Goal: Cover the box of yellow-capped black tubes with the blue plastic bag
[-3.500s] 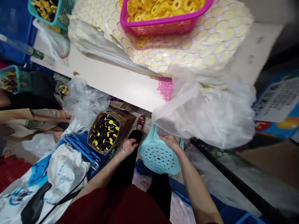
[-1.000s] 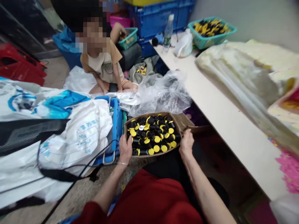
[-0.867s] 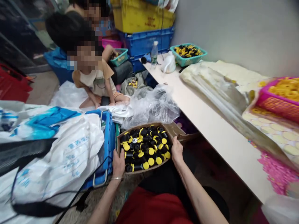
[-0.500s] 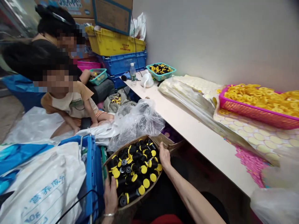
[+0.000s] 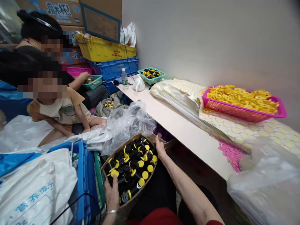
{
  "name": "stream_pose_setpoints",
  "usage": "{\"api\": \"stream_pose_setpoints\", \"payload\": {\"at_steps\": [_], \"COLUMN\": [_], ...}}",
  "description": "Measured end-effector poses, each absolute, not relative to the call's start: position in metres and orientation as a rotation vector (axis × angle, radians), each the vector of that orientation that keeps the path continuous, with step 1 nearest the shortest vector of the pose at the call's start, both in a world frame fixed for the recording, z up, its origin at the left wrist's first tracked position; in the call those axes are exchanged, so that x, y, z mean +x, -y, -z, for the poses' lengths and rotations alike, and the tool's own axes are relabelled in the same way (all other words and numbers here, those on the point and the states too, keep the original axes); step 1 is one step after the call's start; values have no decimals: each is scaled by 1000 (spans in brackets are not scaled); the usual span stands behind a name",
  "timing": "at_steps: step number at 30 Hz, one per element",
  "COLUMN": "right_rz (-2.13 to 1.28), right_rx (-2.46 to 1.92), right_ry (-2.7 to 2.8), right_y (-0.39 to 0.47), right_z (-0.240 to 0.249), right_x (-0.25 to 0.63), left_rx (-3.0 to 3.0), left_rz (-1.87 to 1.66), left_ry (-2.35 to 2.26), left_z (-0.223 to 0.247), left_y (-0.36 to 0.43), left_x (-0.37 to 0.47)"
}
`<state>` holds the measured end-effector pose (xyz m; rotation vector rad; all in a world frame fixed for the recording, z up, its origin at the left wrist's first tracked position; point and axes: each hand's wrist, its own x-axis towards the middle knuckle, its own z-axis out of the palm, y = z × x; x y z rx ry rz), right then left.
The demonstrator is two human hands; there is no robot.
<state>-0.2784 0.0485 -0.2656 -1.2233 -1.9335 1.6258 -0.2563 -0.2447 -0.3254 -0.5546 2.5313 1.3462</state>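
Observation:
A worn cardboard box (image 5: 134, 196) rests tilted at my lap, filled with small black cylinders (image 5: 134, 164) that have yellow round ends. My left hand (image 5: 112, 193), with a bracelet at the wrist, grips the near left side of the box, its thumb over the rim. On the far right corner, my right hand (image 5: 160, 147) is closed over the cardboard edge, its fingers partly hidden behind it. Some cylinders show dark ring-shaped ends instead of yellow ones.
To the right runs a white table (image 5: 187, 137) with a pink basket (image 5: 234, 115) of yellow rings, pink pieces (image 5: 231, 154) and plastic sheeting. A blue crate (image 5: 81, 184) stands at left. Two people sit beyond it, before stacked crates (image 5: 112, 67). Clear plastic (image 5: 131, 122) lies ahead.
My view has turned a little to the right, so the surroundings have slid left in it. Both hands keep their hold on the box, whose contents look slightly shifted.

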Motion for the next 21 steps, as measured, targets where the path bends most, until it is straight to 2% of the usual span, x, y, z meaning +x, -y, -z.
{"api": "stream_pose_setpoints", "payload": {"at_steps": [8,12,15,18,21], "right_rz": [-1594,-1559,-1607,-1590,-1414], "right_rx": [-929,-1132,-1316,-1307,-1071], "right_ry": [1812,1839,1777,1868,2064], "right_y": [-52,-46,-47,-43,-40], "right_z": [242,264,275,269,250], "right_x": [-179,-102,-65,-61,-93], "left_rx": [-682,-534,-539,-529,-438], "left_rz": [-1224,-1525,-1570,-1456,-1354], "left_ry": [-2423,-2594,-2711,-2865,-3009], "left_z": [303,282,277,279,282], "left_y": [257,251,248,251,260], "left_x": [-264,-262,-265,-278,-305]}}
